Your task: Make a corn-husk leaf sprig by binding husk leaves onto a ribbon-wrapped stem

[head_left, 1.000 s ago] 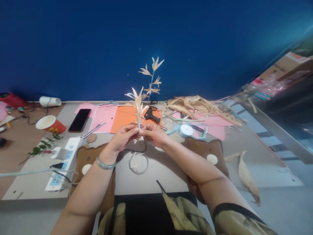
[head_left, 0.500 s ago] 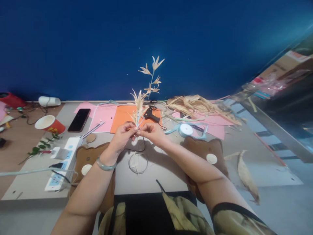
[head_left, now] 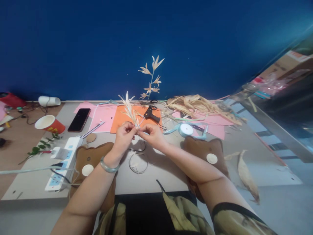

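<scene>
A small sprig of pale dried leaves (head_left: 129, 109) is held above the grey table, tilted to the left. My left hand (head_left: 124, 136) pinches its stem from the left, fingers closed. My right hand (head_left: 153, 134) pinches the same stem from the right, fingertips meeting the left ones. A jade bangle (head_left: 109, 166) sits on my left wrist. Under the hands lie a wire ring (head_left: 138, 163) and a black cord. A taller finished leaf branch (head_left: 151, 76) stands upright behind, against the blue wall.
A black glue gun (head_left: 150, 114) lies on orange paper (head_left: 122, 119). Pink sheets, a phone (head_left: 79, 119), a red paper cup (head_left: 49, 124), a power strip (head_left: 64, 160), a ribbon spool (head_left: 186, 130) and a heap of dried husks (head_left: 195, 106) surround them. Brown cushions (head_left: 206, 151) flank my arms.
The sprig has tipped from upright to leaning left and sits lower. Both hands have stayed pinched on its stem and shifted slightly.
</scene>
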`<state>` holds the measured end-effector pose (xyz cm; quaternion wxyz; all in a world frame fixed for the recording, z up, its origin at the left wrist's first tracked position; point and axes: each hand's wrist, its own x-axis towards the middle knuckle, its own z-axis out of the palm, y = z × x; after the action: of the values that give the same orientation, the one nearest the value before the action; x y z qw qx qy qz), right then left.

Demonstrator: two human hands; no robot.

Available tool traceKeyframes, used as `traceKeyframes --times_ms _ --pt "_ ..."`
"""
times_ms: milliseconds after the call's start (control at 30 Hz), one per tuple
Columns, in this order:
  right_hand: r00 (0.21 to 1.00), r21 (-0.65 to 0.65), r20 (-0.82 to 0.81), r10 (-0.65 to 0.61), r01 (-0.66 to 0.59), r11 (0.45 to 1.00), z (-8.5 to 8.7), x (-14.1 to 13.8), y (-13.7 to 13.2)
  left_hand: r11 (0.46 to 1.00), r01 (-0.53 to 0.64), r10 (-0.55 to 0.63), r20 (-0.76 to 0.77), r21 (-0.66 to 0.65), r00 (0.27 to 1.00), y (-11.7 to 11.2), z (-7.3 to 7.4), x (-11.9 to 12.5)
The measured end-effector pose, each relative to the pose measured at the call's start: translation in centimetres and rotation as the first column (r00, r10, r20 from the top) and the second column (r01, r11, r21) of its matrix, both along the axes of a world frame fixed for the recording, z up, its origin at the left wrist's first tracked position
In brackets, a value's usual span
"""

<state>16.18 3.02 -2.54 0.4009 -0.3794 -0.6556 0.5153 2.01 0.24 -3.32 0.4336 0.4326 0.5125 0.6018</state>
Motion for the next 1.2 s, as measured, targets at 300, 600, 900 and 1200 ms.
traceKeyframes --times_ms 300,600,900,1200 --pt "0.957 -0.203 -0.222 0.187 -0.233 0.951 0.6 0.6 0.5 0.974 0.225 -0.214 0.237 -0.023 0.948 -0.3 1.1 -0.1" --pt "0.959 -0.379 -0.249 0.136 -0.226 0.898 0.7 0.7 0.8 0.926 0.378 -0.372 0.194 0.003 0.908 -0.3 1.9 -1.1" --pt "0.989 -0.219 -0.120 0.086 -0.111 0.969 0.5 0.8 0.9 0.967 0.256 -0.252 0.154 -0.004 0.955 -0.2 1.0 -0.5" --pt "0.956 -0.374 -0.190 0.221 -0.279 0.884 1.1 1.2 1.7 0.972 0.230 -0.223 0.128 -0.050 0.966 -0.1 1.6 -0.7"
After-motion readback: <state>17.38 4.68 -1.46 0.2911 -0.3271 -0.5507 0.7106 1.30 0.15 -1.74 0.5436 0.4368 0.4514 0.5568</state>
